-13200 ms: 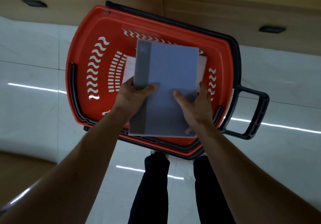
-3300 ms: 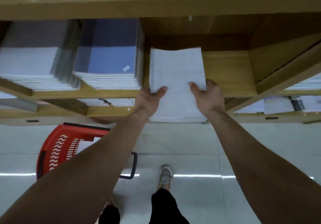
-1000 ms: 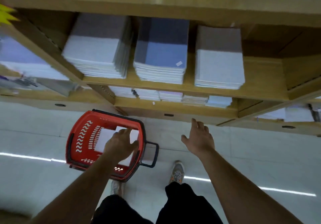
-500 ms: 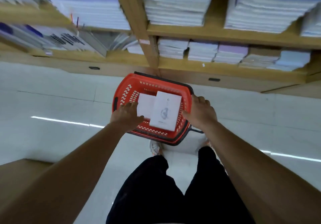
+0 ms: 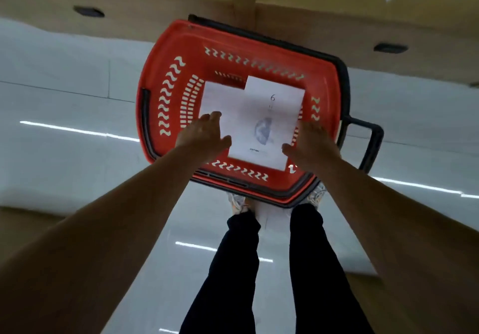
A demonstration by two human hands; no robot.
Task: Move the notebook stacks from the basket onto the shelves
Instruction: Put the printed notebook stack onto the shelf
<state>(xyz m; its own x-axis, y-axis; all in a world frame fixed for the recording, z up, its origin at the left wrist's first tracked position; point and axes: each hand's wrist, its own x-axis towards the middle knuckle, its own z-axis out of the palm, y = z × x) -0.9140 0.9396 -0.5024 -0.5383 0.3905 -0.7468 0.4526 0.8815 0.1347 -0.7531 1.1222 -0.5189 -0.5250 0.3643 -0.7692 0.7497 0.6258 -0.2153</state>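
Both arms are stretched forward and down, coming from the near corners toward the middle. The left arm (image 5: 116, 217) and the right arm (image 5: 383, 217) are bare and almost straight. The left hand (image 5: 204, 138) is flat, palm down, with straight fingers and its thumb spread to the right. The right hand (image 5: 312, 144) lies likewise, its thumb pointing left. The hands are level with each other and apart.

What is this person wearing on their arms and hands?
Nothing. The left hand and right hand are bare: no gloves, rings or watch show. The left arm and right arm show no sleeves. Trousers are black.
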